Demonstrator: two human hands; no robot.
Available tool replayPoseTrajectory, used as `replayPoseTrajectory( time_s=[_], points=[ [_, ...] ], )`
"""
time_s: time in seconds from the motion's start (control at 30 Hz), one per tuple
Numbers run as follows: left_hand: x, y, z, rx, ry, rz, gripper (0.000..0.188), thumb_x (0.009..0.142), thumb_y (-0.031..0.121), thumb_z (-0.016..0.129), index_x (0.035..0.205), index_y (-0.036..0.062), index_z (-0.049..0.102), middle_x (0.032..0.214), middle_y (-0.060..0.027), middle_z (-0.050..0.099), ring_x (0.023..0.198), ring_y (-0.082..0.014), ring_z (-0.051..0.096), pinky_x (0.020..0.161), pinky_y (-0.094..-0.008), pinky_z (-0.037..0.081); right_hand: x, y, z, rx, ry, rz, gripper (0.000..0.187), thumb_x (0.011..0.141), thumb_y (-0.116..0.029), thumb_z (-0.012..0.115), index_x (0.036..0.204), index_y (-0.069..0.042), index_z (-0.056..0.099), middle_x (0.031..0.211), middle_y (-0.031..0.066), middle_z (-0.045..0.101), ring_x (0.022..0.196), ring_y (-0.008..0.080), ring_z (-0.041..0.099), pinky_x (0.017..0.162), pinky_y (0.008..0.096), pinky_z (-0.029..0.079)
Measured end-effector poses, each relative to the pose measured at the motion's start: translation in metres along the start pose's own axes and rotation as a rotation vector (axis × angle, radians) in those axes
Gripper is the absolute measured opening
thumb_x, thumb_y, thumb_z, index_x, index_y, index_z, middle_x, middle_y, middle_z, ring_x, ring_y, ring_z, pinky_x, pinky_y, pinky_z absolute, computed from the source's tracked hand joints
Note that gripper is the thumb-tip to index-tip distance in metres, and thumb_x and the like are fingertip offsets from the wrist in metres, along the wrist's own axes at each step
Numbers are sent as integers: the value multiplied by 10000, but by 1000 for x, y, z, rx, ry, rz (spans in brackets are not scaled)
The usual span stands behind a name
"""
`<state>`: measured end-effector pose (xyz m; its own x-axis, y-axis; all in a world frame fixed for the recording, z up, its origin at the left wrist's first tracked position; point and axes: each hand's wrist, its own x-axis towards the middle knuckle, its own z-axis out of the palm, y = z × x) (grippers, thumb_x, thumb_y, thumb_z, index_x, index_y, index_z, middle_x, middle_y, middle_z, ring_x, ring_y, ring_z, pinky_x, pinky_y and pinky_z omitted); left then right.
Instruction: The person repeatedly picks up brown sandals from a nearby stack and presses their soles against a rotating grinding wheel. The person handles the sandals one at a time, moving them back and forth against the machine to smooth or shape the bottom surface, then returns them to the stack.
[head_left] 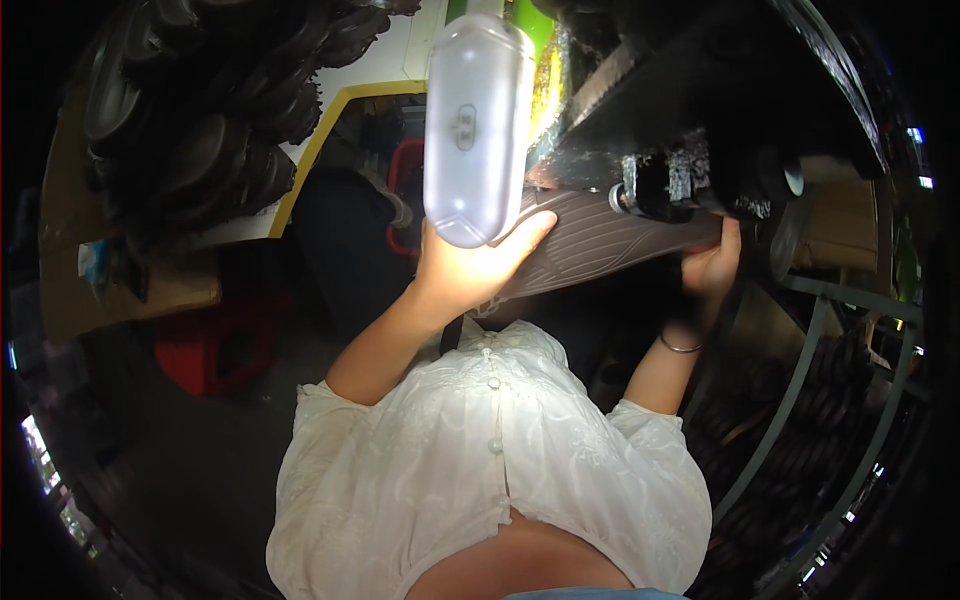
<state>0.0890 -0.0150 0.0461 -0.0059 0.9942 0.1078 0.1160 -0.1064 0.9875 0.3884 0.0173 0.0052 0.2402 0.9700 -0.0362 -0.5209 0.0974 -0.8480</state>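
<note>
A dark grey-brown shoe sole (pixel 600 250) with curved grooves lies across in front of me, its ridged face turned up. My left hand (pixel 470 262) grips its left end with the thumb laid along the top; the other fingers are hidden. At the right end, my right hand (pixel 712 264) is closed on the edge of the sole, its fingers partly hidden. The sole's far edge sits under a dark machine head (pixel 665 180) with a small metal roller beside it. A bright, frosted oblong lamp (pixel 475 130) hangs in front and covers part of my left hand.
Dark soles (pixel 215 150) are heaped on a yellow-edged table (pixel 345 90) at the far left. Below it stand a cardboard box (pixel 130 300) and a red stool (pixel 215 345). On the right, a grey metal frame (pixel 800 390) stands by more dark pieces. A person's dark-clothed leg (pixel 340 240) shows beyond my left arm.
</note>
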Motion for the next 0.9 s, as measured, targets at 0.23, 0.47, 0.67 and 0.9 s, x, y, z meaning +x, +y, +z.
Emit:
replayPoseTrajectory(
  time_s=[0.23,0.47,0.67,0.9],
  points=[
    [-1,-14,-15,65,-43,-38,207,726,154,708,808,-25,644,726,-54,597,647,-102,563,591,-235,437,-17,8,-23,26,-99,-65,485,809,-285,633,1201,-63,453,1130,41,530,1026,198,524,855,363,449],
    [-26,-35,-3,62,-219,106,359,632,112,762,944,19,612,879,-87,617,815,-159,597,738,-270,469,-62,24,84,-574,-640,-368,425,667,-100,763,1035,1,578,947,91,602,802,163,593,730,282,497],
    [-39,-94,-45,-941,-45,-189,492,730,175,679,1142,39,447,1059,-88,507,1027,-233,484,938,-399,364,-75,51,105,-883,-651,-183,382,652,-58,749,1005,-5,613,937,97,625,756,129,590,681,250,491],
    [-37,-97,-83,-1023,-26,-63,423,672,157,746,1003,69,497,966,-21,482,923,-169,496,875,-308,377,-64,33,62,-717,-498,-199,243,688,41,674,924,31,615,851,81,614,733,115,576,657,215,459]
  ],
)
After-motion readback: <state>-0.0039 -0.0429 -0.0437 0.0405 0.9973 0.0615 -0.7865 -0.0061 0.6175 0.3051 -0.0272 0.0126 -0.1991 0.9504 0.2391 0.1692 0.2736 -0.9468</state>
